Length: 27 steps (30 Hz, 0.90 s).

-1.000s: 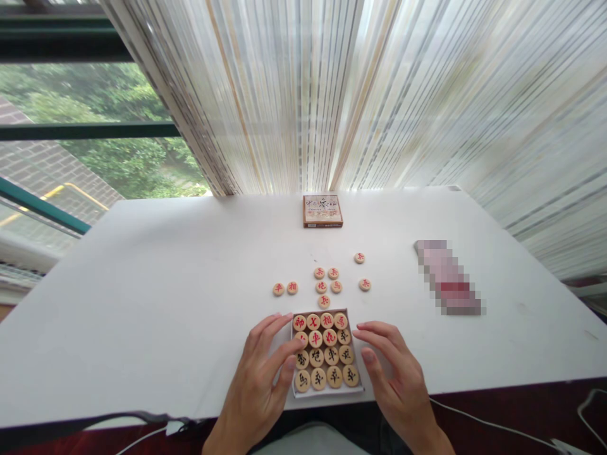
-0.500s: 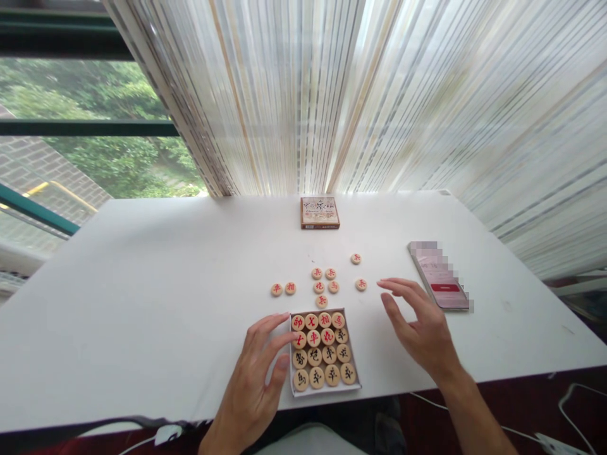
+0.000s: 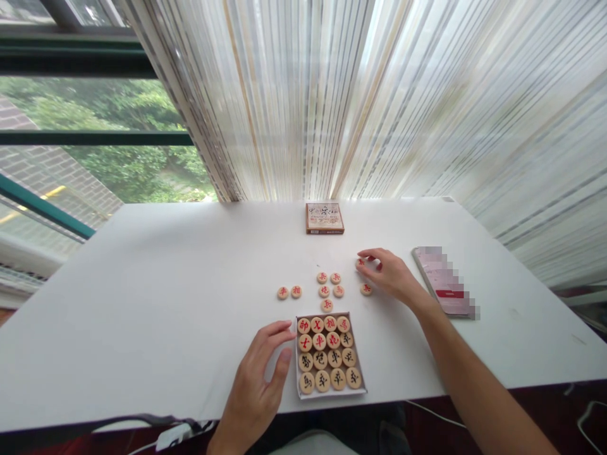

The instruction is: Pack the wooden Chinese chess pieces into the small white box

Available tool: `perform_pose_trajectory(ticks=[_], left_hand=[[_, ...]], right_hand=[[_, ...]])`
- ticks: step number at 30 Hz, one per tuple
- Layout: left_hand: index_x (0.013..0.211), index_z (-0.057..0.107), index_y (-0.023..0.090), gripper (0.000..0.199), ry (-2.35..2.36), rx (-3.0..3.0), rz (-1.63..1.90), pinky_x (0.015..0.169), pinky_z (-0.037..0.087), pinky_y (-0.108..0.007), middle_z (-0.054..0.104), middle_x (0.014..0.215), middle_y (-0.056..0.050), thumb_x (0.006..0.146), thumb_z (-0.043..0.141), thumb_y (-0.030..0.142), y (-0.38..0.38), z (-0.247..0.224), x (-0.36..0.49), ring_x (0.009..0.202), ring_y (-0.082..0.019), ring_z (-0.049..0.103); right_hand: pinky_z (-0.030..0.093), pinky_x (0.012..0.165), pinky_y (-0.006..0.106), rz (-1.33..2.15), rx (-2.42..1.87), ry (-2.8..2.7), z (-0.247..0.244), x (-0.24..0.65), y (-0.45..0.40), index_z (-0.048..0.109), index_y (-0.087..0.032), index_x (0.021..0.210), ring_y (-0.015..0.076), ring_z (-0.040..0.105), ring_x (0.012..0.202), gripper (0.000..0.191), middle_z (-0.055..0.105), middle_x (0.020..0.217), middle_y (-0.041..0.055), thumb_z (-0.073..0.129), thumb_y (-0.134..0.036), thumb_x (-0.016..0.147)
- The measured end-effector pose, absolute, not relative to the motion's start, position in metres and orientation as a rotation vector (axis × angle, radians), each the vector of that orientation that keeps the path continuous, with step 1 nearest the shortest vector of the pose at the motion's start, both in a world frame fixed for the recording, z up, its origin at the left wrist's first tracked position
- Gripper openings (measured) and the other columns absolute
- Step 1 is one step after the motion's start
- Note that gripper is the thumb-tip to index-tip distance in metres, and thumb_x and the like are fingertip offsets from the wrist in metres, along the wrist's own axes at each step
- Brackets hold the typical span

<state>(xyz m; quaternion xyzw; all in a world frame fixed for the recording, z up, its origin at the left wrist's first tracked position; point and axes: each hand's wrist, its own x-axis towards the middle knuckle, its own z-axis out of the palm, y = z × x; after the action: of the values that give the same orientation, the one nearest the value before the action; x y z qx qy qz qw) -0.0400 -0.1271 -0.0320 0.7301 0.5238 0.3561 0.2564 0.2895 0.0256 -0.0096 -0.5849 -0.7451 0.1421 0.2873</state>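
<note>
My right hand (image 3: 385, 275) is out across the surface (image 3: 142, 328), arm stretched forward and wrist low, its fingers (image 3: 370, 254) curled down onto a red-inscribed xiangqi piece (image 3: 361, 261). From here I can't tell whether that piece is gripped or only touched. A second red piece (image 3: 365, 289) sits just under the hand, and a cluster of loose pieces (image 3: 331, 289) lies to its left. A pixelated phone (image 3: 446, 282) lies to the hand's right.

My left hand (image 3: 256, 385) is relaxed and open, holding nothing, fingers spread and resting just beside the left wall of a shallow cardboard tray (image 3: 298, 366). The tray is packed with rows of red and black pieces (image 3: 327, 354). A small printed box (image 3: 325, 218) sits far ahead of both hands.
</note>
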Motion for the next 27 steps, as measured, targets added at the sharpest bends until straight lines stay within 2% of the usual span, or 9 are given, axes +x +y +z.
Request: perform_pose_trajectory(ticks=[13,18,20,23,27], left_hand=[[0.118,0.063,0.026,0.020,1.453,1.884,1.032,0.108,0.049,-0.040,0.061,0.132,-0.007,0.101,0.052,0.029,-0.121,-0.029,-0.040,0.125,-0.022,0.058],[0.110,0.066,0.023,0.016,1.419,1.766,1.223,0.107,0.049,-0.038,0.066,0.125,-0.006,0.101,0.054,0.031,-0.089,0.002,-0.021,0.123,-0.022,0.060],[0.112,0.065,0.023,0.019,1.344,1.753,1.249,0.100,0.052,-0.035,0.067,0.122,-0.006,0.102,0.053,0.033,-0.067,0.023,-0.006,0.116,-0.021,0.063],[0.116,0.066,0.021,0.026,1.237,1.808,1.093,0.093,0.055,-0.033,0.070,0.117,-0.006,0.100,0.055,0.038,-0.028,0.048,0.013,0.107,-0.020,0.067],[0.113,0.068,0.018,0.037,1.080,1.844,0.729,0.083,0.056,-0.033,0.073,0.110,-0.009,0.099,0.054,0.050,0.022,0.061,0.020,0.099,-0.022,0.070]], right_hand=[[0.057,0.075,0.037,0.378,-1.458,-1.914,-0.022,0.292,0.022,0.070,-0.023,0.113,0.0222,0.070,0.089,0.026,0.074,0.103,0.0070,0.065,-0.039,0.092],[0.059,0.076,0.035,0.482,-1.318,-1.795,-0.014,0.274,0.012,0.067,-0.022,0.116,0.0207,0.071,0.090,0.030,0.074,0.105,0.0067,0.067,-0.040,0.092],[0.060,0.074,0.036,0.513,-1.268,-1.771,-0.006,0.263,0.008,0.066,-0.022,0.113,0.0203,0.071,0.087,0.029,0.074,0.103,0.0066,0.067,-0.042,0.092],[0.061,0.077,0.037,0.475,-1.175,-1.787,0.010,0.249,0.006,0.063,-0.022,0.101,0.0195,0.070,0.083,0.023,0.074,0.103,0.0070,0.067,-0.043,0.092],[0.061,0.076,0.038,0.368,-1.057,-1.890,0.030,0.237,0.015,0.060,-0.023,0.099,0.0193,0.069,0.082,0.020,0.073,0.101,0.0062,0.067,-0.040,0.093]])
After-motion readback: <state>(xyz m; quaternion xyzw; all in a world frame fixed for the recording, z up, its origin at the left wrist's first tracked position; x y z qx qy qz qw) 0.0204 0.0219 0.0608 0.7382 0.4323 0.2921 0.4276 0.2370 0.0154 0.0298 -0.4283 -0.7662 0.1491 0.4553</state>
